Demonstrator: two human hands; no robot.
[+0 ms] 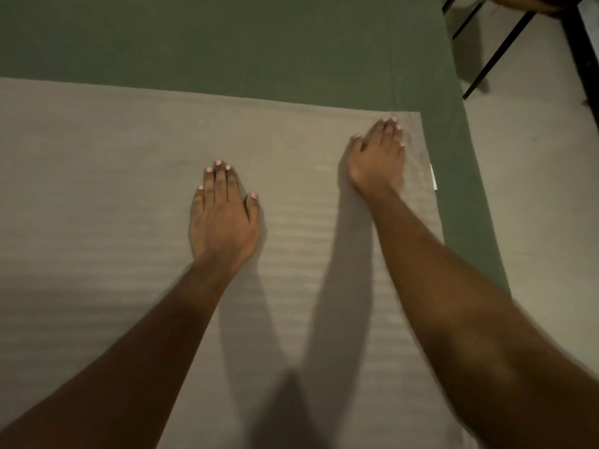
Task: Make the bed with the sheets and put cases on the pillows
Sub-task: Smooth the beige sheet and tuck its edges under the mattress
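Observation:
A grey striped top sheet [113,196] lies flat over the bed, covering the near part. Beyond its straight far edge shows the green fitted sheet [227,43] on the mattress. My left hand [223,218] lies flat on the grey sheet near the middle, fingers straight and together. My right hand [377,157] presses flat on the grey sheet close to its far right corner, fingers pointing toward the corner. A small white tag [433,178] sticks out at the sheet's right edge. No pillows or cases are in view.
The bed's right side drops to a pale floor [534,189]. Black metal legs of a piece of furniture [499,50] stand on the floor at the top right, close to the mattress corner.

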